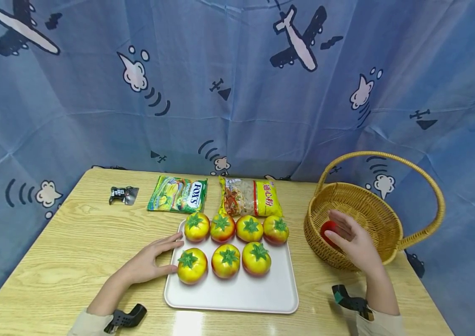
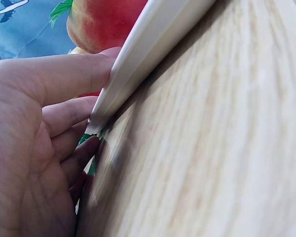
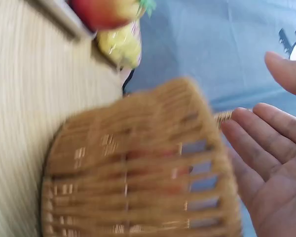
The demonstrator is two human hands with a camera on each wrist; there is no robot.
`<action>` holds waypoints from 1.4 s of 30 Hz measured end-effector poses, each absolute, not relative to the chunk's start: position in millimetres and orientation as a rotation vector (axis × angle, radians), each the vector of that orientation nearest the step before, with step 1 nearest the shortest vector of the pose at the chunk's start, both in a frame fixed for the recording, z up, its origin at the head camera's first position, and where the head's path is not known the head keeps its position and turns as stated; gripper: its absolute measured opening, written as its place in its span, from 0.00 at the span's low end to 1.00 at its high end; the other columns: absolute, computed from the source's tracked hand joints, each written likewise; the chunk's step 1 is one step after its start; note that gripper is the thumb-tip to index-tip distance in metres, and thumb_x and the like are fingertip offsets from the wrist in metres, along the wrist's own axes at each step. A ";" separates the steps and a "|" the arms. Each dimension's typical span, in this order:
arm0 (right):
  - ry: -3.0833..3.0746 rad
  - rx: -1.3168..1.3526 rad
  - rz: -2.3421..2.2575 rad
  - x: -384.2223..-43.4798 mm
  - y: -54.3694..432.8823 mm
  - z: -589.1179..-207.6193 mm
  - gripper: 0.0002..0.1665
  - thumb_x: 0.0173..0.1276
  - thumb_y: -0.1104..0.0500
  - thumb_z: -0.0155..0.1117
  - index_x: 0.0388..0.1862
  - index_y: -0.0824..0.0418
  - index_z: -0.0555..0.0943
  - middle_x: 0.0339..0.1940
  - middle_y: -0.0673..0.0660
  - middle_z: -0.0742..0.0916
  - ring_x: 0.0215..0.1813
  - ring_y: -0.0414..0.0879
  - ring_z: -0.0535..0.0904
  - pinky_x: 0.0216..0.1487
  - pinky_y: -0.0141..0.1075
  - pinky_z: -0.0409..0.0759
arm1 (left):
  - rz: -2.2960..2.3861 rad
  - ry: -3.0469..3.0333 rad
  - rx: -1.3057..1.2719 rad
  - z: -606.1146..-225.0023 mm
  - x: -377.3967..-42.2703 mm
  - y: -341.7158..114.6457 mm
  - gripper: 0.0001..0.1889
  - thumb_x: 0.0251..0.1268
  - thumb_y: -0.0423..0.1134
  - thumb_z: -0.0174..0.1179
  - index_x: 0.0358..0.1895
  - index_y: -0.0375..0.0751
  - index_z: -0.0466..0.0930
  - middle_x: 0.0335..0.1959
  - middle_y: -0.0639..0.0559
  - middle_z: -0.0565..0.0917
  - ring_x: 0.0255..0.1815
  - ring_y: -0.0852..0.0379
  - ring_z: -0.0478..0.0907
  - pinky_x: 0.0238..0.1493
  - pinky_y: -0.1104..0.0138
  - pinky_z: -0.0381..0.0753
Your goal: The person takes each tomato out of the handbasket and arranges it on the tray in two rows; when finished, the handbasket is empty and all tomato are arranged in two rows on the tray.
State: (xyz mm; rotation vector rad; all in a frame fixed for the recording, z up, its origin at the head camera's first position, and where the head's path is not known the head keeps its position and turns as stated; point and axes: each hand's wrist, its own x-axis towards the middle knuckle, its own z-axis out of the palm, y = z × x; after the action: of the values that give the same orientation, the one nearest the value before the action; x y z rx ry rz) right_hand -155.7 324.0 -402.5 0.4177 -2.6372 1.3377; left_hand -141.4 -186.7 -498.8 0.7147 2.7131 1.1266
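Note:
My left hand (image 1: 149,261) touches the left rim of a white tray (image 1: 237,298), its fingers spread along the edge. The left wrist view shows the thumb and fingertips (image 2: 89,108) right at the tray's side. On the tray sit several yellow-red toy tomatoes (image 1: 226,261) with green star-shaped leaves, in two rows. My right hand (image 1: 357,240) is over the opening of a wicker basket (image 1: 334,254), fingers extended and apart. A red, rounded thing (image 1: 328,232) lies inside the basket below that hand, partly hidden; in the right wrist view the palm holds nothing.
Behind the tray lie a green Fox's candy bag (image 1: 178,193) and a yellow pasta packet (image 1: 250,197). A small black wrapped item (image 1: 123,195) is at the back left. The basket's tall handle (image 1: 388,156) arches up at the right. A blue curtain (image 1: 237,93) hangs behind the table.

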 end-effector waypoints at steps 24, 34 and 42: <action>-3.069 0.114 1.312 -186.7 379.7 -413.1 0.44 0.69 0.47 0.59 0.72 0.71 0.54 0.69 0.74 0.66 0.67 0.69 0.64 0.52 0.25 0.75 | 1.165 2.703 0.716 -499.3 -141.2 -186.8 0.36 0.56 0.58 0.64 0.66 0.46 0.70 0.73 0.54 0.63 0.72 0.41 0.60 0.67 0.41 0.62; -3.208 0.177 1.325 -190.6 379.8 -419.7 0.43 0.69 0.48 0.58 0.71 0.74 0.56 0.62 0.74 0.72 0.62 0.66 0.69 0.54 0.46 0.76 | 1.155 2.713 0.718 -499.7 -141.8 -187.3 0.36 0.55 0.59 0.64 0.66 0.46 0.70 0.73 0.54 0.63 0.72 0.41 0.60 0.67 0.42 0.62; -3.222 0.220 1.335 -191.3 379.9 -422.5 0.43 0.67 0.49 0.60 0.70 0.73 0.57 0.59 0.71 0.75 0.59 0.62 0.72 0.49 0.39 0.77 | 1.158 2.712 0.713 -501.4 -141.6 -187.1 0.37 0.55 0.60 0.63 0.66 0.46 0.70 0.73 0.55 0.62 0.72 0.41 0.60 0.67 0.42 0.61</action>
State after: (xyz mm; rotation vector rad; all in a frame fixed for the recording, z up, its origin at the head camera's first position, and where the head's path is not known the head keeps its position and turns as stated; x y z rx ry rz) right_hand -191.3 379.9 -422.5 0.2203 -3.2223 1.3350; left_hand -141.6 -187.1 -501.4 0.7129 2.7116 1.1579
